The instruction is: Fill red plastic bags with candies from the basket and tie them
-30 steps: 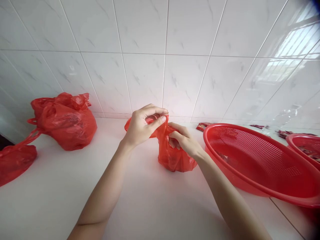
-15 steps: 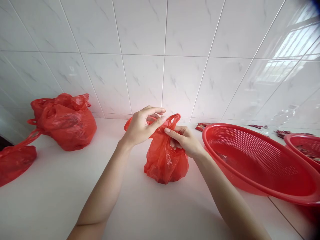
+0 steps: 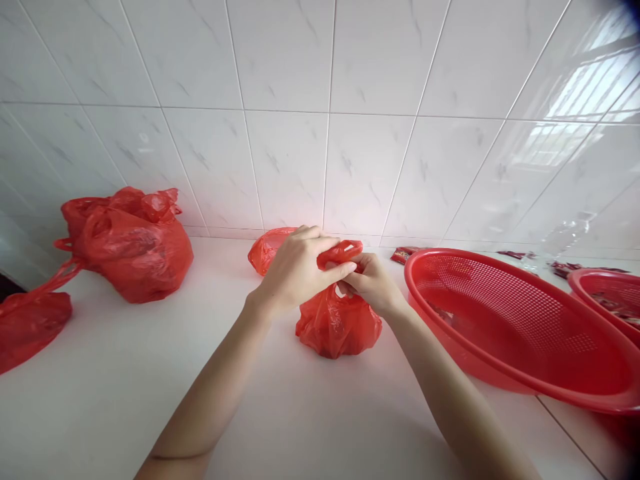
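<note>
A filled red plastic bag (image 3: 340,327) rests on the white counter (image 3: 300,413) in front of me, its top gathered upward. My left hand (image 3: 303,263) pinches the bag's handle between thumb and fingers. Just to the right, my right hand (image 3: 367,277) grips the bag's neck below the handle, its fingertips partly hidden behind my left thumb. Behind my left hand, another red bag (image 3: 267,250) lies by the wall.
Full red bags (image 3: 137,250) stand at the left, with one more (image 3: 35,327) at the left edge. A large red basket (image 3: 500,320) and a smaller one (image 3: 607,293) are on the right. Small red packets (image 3: 403,254) and a clear bottle (image 3: 567,233) lie near the tiled wall.
My left hand has moved right and closed on the bag's handle, which is now folded down. The bag has shifted slightly right, and its top is lower.
</note>
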A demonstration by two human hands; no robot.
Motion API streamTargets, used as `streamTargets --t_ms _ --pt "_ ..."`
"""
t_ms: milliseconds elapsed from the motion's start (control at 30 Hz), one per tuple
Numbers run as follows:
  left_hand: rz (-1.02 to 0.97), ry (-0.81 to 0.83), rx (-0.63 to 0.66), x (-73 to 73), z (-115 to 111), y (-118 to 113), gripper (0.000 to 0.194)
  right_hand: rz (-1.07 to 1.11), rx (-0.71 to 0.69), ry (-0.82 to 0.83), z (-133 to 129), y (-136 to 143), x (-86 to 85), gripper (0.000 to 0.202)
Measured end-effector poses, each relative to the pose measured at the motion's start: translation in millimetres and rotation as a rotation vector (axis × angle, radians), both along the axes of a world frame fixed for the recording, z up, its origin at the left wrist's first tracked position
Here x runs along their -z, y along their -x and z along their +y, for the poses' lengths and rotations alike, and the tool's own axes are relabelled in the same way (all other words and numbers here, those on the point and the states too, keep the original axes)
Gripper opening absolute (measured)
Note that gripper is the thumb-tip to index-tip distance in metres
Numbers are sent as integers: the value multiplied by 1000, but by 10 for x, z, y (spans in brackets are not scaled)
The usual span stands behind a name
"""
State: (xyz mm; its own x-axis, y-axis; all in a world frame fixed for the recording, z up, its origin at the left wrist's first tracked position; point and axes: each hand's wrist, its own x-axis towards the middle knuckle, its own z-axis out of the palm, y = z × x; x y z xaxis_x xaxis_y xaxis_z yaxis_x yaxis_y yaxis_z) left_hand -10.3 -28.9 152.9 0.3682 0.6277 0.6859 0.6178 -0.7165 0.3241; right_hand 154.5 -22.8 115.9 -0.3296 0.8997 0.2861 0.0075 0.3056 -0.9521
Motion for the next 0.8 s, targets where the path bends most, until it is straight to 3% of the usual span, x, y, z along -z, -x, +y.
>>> streamTargets --t_ms 100,167,300,500,600,800 --pt "-26 -8 -13 44 -6 -59 21 -10 44 -29 -15 29 -14 20" --pt "-80 23 61 41 -12 -60 22 0 39 -36 -27 36 -32 21" --pt "-237 120 268 -25 -10 9 21 26 -62 -4 -58 -4 -96 23" --pt "-307 253 383 -66 48 88 17 -20 -186 35 -62 -51 -106 34" --pt "-270 313 351 -64 84 122 23 10 -191 51 -47 -43 -73 39" --pt "-225 396 151 -94 136 328 37 119 -105 202 6 -48 -50 42"
